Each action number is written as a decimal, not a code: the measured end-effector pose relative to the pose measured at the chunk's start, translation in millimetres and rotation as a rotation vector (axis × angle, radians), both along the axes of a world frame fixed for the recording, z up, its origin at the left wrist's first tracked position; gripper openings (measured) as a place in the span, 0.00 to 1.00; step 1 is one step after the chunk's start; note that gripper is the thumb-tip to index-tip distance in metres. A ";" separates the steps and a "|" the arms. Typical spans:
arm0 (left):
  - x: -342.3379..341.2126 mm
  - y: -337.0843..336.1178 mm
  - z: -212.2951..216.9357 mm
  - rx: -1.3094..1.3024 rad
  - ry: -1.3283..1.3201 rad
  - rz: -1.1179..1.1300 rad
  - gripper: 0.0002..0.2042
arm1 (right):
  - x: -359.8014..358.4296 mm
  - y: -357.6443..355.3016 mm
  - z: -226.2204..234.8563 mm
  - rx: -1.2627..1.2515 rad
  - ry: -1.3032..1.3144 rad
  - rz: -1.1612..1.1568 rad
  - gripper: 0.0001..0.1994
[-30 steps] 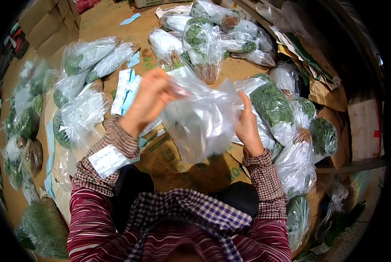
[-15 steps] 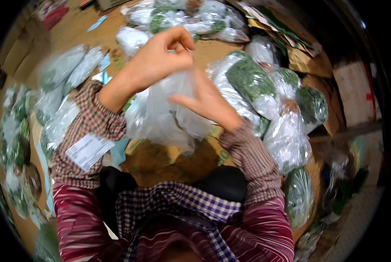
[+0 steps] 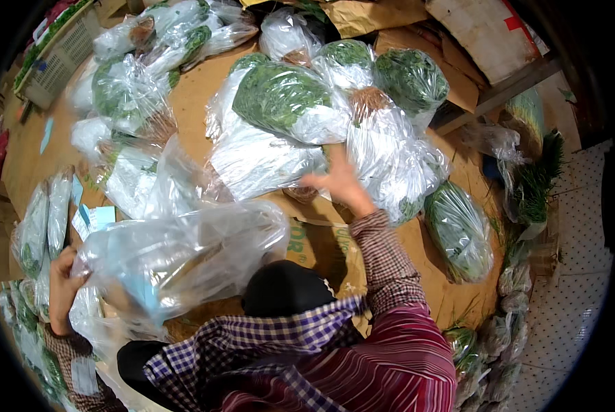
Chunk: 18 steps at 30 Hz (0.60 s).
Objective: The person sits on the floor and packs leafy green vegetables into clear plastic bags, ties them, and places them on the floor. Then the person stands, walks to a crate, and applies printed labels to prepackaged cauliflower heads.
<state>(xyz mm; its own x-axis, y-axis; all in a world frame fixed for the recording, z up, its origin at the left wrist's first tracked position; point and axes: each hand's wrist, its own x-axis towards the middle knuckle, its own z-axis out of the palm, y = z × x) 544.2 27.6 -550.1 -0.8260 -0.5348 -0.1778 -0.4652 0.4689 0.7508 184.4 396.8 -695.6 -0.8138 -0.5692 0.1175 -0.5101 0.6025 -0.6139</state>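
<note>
Drawn apart since the earlier frame, with left hand (image 3: 64, 283) out to the left and right hand (image 3: 343, 184) over by the packs (image 3: 283, 99). Just beyond the knee (image 3: 287, 292), see the bag (image 3: 190, 240), puffed out above the cardboard (image 3: 324, 250) and pinched at the left end by the left hand. Keep that pinch firm (probably slippery, judging by the shine) to stop the loose end from dragging. Farther out, note the right hand with fingers spread, gripping nothing; cannot tell whether touching a pack. Move gently there, to spare thin wrap. Farthest, at upper left, find a pale crate (image 3: 60, 62).
</note>
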 end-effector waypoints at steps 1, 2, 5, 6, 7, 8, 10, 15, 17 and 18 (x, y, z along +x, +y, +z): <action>-4.2 16.9 12.6 0.088 -0.015 0.000 0.07 | -18.1 17.9 19.4 0.391 -0.013 -0.366 0.52; -5.7 28.1 19.8 0.176 -0.031 0.005 0.09 | -45.6 47.3 -5.6 0.477 0.280 -0.587 0.54; -11.9 36.6 15.0 0.581 0.161 -0.114 0.10 | -90.2 102.0 -1.0 0.570 0.080 -0.881 0.58; -13.6 41.6 21.5 0.660 0.215 -0.051 0.10 | -119.5 120.9 -12.3 0.358 -0.306 -0.771 0.63; -20.4 46.7 25.8 0.746 0.264 0.012 0.11 | -132.2 128.1 -25.2 0.266 -0.303 -0.700 0.62; -24.3 49.4 29.1 0.831 0.316 0.079 0.11 | -143.6 135.8 -36.1 0.177 -0.298 -0.626 0.61; -36.5 50.8 20.2 0.663 0.362 0.257 0.16 | -147.2 142.4 -41.6 0.152 -0.182 -0.549 0.50; -83.3 70.4 50.9 0.760 0.304 0.166 0.22 | -81.7 124.2 -54.9 -0.019 0.110 -0.519 0.37; -96.2 62.9 45.8 0.786 0.324 0.165 0.17 | -68.3 131.5 -52.3 -0.149 0.175 -0.563 0.28; -97.6 49.8 41.6 0.806 0.354 0.111 0.12 | -55.6 120.0 -39.8 -0.486 -0.063 -0.574 0.17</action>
